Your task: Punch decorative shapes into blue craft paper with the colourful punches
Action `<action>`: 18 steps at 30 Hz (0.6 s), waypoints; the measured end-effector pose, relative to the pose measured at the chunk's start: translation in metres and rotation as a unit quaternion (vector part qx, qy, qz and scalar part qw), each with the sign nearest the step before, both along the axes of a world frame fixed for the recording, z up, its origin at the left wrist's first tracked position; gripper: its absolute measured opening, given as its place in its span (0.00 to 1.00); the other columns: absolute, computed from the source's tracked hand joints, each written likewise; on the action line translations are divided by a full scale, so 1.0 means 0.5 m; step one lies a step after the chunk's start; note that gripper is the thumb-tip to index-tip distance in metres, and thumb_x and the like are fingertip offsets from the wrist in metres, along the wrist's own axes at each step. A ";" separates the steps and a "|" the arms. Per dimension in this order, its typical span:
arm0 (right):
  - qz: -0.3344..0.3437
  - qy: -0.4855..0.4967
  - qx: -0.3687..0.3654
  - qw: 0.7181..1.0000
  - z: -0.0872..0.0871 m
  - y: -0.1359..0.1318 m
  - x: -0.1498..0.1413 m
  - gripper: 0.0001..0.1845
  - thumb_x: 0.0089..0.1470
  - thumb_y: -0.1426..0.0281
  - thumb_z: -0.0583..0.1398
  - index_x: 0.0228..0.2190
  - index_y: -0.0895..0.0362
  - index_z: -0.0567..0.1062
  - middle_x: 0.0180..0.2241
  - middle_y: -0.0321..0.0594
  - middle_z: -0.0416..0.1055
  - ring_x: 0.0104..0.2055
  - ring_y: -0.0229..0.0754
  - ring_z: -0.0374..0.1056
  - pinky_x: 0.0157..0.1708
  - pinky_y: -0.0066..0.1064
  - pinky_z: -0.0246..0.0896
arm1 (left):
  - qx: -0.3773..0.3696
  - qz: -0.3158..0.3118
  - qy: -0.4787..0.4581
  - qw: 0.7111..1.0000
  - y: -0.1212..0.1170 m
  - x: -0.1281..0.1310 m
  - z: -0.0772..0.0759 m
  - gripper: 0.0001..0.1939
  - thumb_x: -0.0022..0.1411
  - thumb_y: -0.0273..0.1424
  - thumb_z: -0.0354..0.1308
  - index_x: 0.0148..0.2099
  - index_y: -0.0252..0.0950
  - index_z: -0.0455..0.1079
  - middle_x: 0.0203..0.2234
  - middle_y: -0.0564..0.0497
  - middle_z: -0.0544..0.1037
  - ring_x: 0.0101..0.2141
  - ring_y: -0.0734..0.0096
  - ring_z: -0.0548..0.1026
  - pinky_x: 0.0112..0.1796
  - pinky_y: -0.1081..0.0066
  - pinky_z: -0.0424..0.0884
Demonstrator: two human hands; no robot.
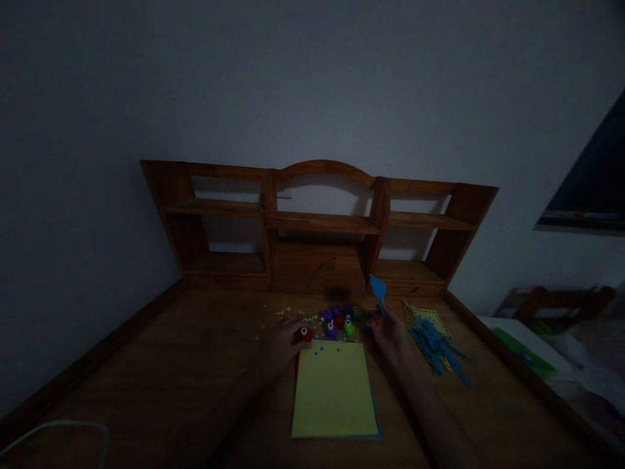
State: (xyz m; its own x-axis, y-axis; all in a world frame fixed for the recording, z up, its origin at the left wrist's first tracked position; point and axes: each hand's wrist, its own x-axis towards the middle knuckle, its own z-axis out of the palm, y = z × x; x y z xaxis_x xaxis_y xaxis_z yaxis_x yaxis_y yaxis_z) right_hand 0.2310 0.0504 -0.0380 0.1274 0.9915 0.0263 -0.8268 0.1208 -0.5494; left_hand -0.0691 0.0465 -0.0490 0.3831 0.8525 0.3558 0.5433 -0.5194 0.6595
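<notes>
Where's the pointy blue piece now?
In the head view, the pointy blue piece is right of centre, held up in the right hand, above and left of the blue strips.

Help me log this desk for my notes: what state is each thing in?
Left hand: gripping
Red piece: held in left hand
Right hand: gripping
Blue paper: held up, tilted
Yellow sheet: flat, blue bits on it
Yellow perforated sheet: partly covered
Blue strips: loosely piled
Coloured pieces: clustered
White cord: curved

The blue slip [377,288] is matt paper; the desk [166,358], smooth wood.
</notes>
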 end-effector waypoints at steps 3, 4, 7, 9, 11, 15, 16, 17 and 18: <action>0.001 -0.002 0.003 1.000 0.003 0.000 0.001 0.10 0.42 0.73 0.68 0.28 0.55 0.72 0.22 0.29 0.70 0.22 0.32 0.65 0.21 0.23 0.64 | 0.061 -0.027 0.045 0.997 -0.003 0.016 0.014 0.10 0.56 0.29 0.62 0.42 0.39 0.72 0.38 0.49 0.74 0.43 0.62 0.69 0.45 0.65 0.65; 0.000 -0.003 0.005 1.000 0.004 -0.001 0.000 0.10 0.42 0.73 0.68 0.28 0.55 0.72 0.22 0.29 0.70 0.22 0.31 0.65 0.20 0.22 0.63 | 0.077 -0.032 0.054 0.995 -0.003 0.023 0.018 0.09 0.57 0.28 0.62 0.42 0.39 0.72 0.39 0.49 0.73 0.44 0.62 0.68 0.46 0.65 0.64; -0.003 -0.005 0.007 1.000 0.007 -0.003 -0.003 0.11 0.42 0.73 0.68 0.29 0.55 0.73 0.23 0.29 0.70 0.21 0.31 0.65 0.20 0.22 0.63 | 0.104 -0.031 0.082 0.991 0.006 0.046 0.027 0.09 0.57 0.29 0.62 0.42 0.39 0.72 0.39 0.49 0.73 0.45 0.62 0.67 0.46 0.64 0.64; -0.004 -0.009 0.008 1.000 0.009 -0.005 -0.004 0.10 0.43 0.73 0.67 0.29 0.55 0.73 0.22 0.29 0.70 0.21 0.31 0.65 0.19 0.22 0.62 | 0.114 -0.035 0.112 0.986 0.018 0.059 0.030 0.09 0.57 0.30 0.63 0.42 0.39 0.73 0.38 0.49 0.74 0.44 0.61 0.68 0.46 0.64 0.63; -0.006 -0.013 0.008 1.000 0.010 -0.007 -0.003 0.09 0.44 0.72 0.67 0.28 0.55 0.73 0.22 0.29 0.70 0.22 0.32 0.65 0.20 0.22 0.63 | 0.125 -0.036 0.140 0.982 0.026 0.071 0.042 0.10 0.56 0.31 0.63 0.42 0.38 0.73 0.37 0.49 0.74 0.43 0.60 0.68 0.46 0.63 0.64; -0.021 -0.022 0.010 0.999 0.013 -0.006 0.000 0.09 0.43 0.72 0.67 0.28 0.54 0.72 0.22 0.29 0.71 0.22 0.32 0.67 0.21 0.23 0.64 | 0.200 -0.031 0.101 0.974 -0.027 0.112 0.128 0.13 0.60 0.32 0.60 0.48 0.39 0.70 0.41 0.47 0.73 0.45 0.61 0.68 0.46 0.61 0.65; -0.025 -0.026 0.012 0.999 0.014 -0.006 0.001 0.09 0.43 0.72 0.67 0.28 0.54 0.72 0.21 0.29 0.70 0.22 0.33 0.67 0.21 0.23 0.64 | 0.228 -0.039 0.067 0.971 -0.058 0.128 0.158 0.11 0.63 0.32 0.57 0.48 0.39 0.70 0.41 0.47 0.73 0.44 0.62 0.68 0.46 0.61 0.66; -0.031 -0.033 0.016 0.999 0.015 -0.006 0.001 0.09 0.43 0.71 0.67 0.27 0.54 0.72 0.21 0.29 0.70 0.22 0.33 0.66 0.21 0.24 0.64 | 0.250 -0.058 0.035 0.966 -0.093 0.145 0.188 0.11 0.65 0.32 0.54 0.49 0.39 0.69 0.41 0.47 0.72 0.43 0.64 0.69 0.45 0.62 0.67; -0.037 -0.042 0.020 0.998 0.016 -0.007 0.000 0.08 0.44 0.71 0.67 0.27 0.54 0.72 0.20 0.29 0.70 0.21 0.33 0.66 0.20 0.24 0.64 | 0.272 -0.084 0.023 0.958 -0.129 0.161 0.214 0.11 0.65 0.32 0.53 0.49 0.40 0.69 0.42 0.47 0.72 0.43 0.64 0.69 0.45 0.62 0.68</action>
